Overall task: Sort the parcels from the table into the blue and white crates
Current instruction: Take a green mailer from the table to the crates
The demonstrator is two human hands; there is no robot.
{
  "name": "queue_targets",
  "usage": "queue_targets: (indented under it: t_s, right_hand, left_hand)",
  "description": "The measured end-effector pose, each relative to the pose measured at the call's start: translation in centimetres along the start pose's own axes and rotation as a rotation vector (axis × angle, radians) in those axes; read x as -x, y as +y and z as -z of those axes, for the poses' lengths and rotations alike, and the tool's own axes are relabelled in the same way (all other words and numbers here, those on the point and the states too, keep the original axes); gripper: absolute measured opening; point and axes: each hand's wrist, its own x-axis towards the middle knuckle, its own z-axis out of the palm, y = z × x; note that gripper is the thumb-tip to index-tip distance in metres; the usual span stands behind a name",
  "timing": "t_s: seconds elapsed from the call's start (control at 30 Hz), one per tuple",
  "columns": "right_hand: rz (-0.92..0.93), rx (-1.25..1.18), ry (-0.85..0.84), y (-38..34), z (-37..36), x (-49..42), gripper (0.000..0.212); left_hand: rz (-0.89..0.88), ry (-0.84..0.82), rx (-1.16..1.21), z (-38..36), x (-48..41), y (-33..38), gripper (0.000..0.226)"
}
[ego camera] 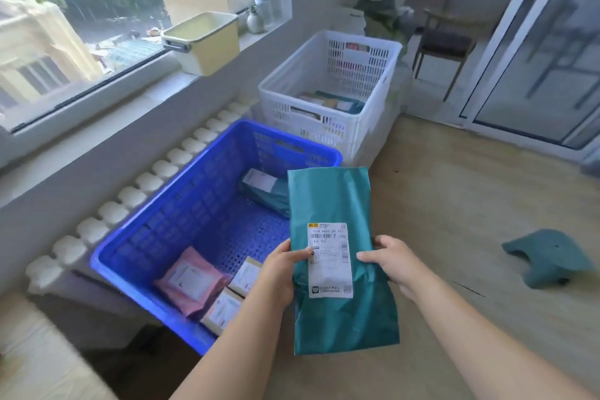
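- Gripping the teal parcel (337, 201) by its side edges, left hand (282, 265) and right hand (393, 261) hold it beside the blue crate (181, 201).
- That and the white crate (367, 136) already contain parcels; this one is unsorted.

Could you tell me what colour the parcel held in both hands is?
Teal green parcel, with a white shipping label; the head view shows it.

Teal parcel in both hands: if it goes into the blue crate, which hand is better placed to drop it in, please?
Left, probably. The left hand grips the teal parcel by the edge nearest the blue crate, right beside it; the right hand holds the opposite edge, over the floor.
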Motion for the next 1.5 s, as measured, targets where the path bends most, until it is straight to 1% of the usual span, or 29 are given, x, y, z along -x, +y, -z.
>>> queue_targets:
  t_s: [0.07,0.13,0.2,0.23,0.3,0.37,0.43,0.5,0.6,0.77,0.87,1.03,1.13,1.27,1.37,1.5]
  right_hand:
    - [-0.013,0.007,0.020,-1.1,2.3,-2.3,0.024]
    - [-0.025,-0.007,0.028,-2.1,3.5,-4.2,0.028]
    - [-0.024,-0.018,0.024,-4.1,5.1,-7.4,0.039]
    - [-0.028,-0.014,0.033,-5.2,5.5,-8.5,0.044]
    - [-0.017,-0.011,0.036,-7.6,6.9,-11.8,0.046]
    - [-0.003,-0.021,0.042,-10.3,8.2,-14.8,0.039]
    - [-0.007,-0.011,0.058,-13.2,9.6,-17.7,0.027]
    - [-0.005,-0.014,0.073,-15.8,10.9,-20.2,0.021]
    - [0.019,-0.022,0.105,-19.2,12.5,-23.3,0.027]
    - [0.025,-0.052,0.132,-23.7,15.9,-29.2,0.019]
    - [0.027,-0.076,0.118,-25.7,17.6,-33.0,0.015]
    - [0.023,-0.032,0.055,-30.2,22.4,-42.5,0.014]
    - [0.012,0.022,-0.009,-33.5,25.5,-48.2,0.015]
    - [0.007,0.089,-0.096,-37.9,27.8,-54.3,0.013]
    - [-0.004,0.138,-0.147,-40.6,27.5,-58.6,0.016]
    - [-0.053,0.171,-0.210,-43.3,25.4,-63.8,0.022]
  left_hand:
    - [0.020,-0.004,-0.010,-2.6,-2.0,0.7,0.029]
    - [0.010,0.003,-0.025,-4.2,-3.7,2.0,0.032]
    - [0.007,0.016,-0.049,-6.4,-7.1,4.3,0.050]
    - [0.007,0.002,-0.059,-7.1,-8.4,5.3,0.052]
    - [-0.009,-0.019,-0.053,-9.2,-11.9,7.7,0.034]
    - [-0.014,-0.053,-0.017,-11.1,-15.5,10.0,0.029]
    - [-0.014,-0.059,0.008,-13.3,-19.1,12.4,0.028]
    - [0.007,-0.066,0.023,-15.4,-22.1,14.6,0.028]
    - [0.020,-0.080,0.022,-18.2,-25.9,17.6,0.028]
    - [0.044,-0.058,0.026,-23.0,-31.9,21.4,0.024]
    - [0.025,-0.068,-0.018,-25.1,-34.9,23.3,0.024]
    - [-0.020,-0.050,-0.105,-30.0,-42.4,26.9,0.033]
    - [-0.012,0.008,-0.071,-33.3,-46.4,28.9,0.032]
    - [-0.001,0.104,-0.002,-36.3,-50.4,30.3,0.029]
    - [0.030,0.208,0.045,-37.1,-52.9,31.1,0.024]
    - [0.058,0.311,0.026,-36.6,-56.7,33.0,0.023]
